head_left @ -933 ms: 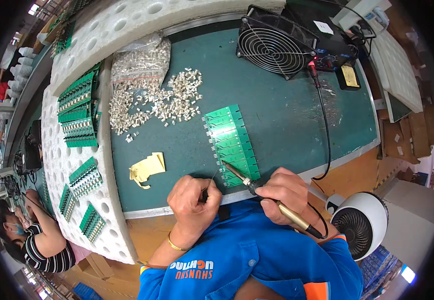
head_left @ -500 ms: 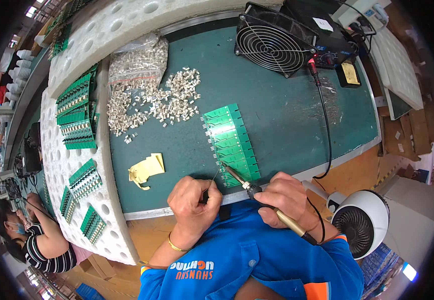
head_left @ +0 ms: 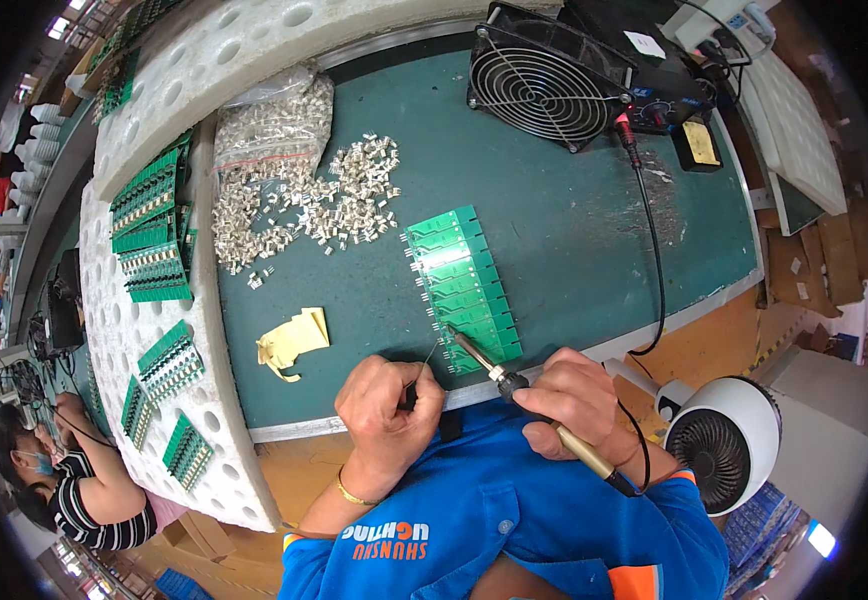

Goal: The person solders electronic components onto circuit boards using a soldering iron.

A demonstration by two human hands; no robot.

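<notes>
A green circuit board panel [head_left: 469,290] lies on the green mat, with small connectors along its left edge. My right hand [head_left: 574,402] is closed round a soldering iron [head_left: 489,368], whose tip meets the lower left part of the panel. Beside the panel's lower left corner, my left hand [head_left: 391,405] pinches a thin solder wire [head_left: 436,350]. That wire runs up toward the iron's tip. Whether the wire touches the tip is too small to tell.
Loose white connectors [head_left: 339,200] spill from a clear plastic bag [head_left: 279,125]. Torn yellow paper [head_left: 294,342] lies left of my hands. White foam [head_left: 139,345] holds more boards. A black fan [head_left: 546,90] stands behind, near a sponge holder [head_left: 697,147]. A co-worker [head_left: 89,480] sits at left.
The iron's tip has shifted very slightly along the panel's lower left edge. Both hands keep their grips almost in place.
</notes>
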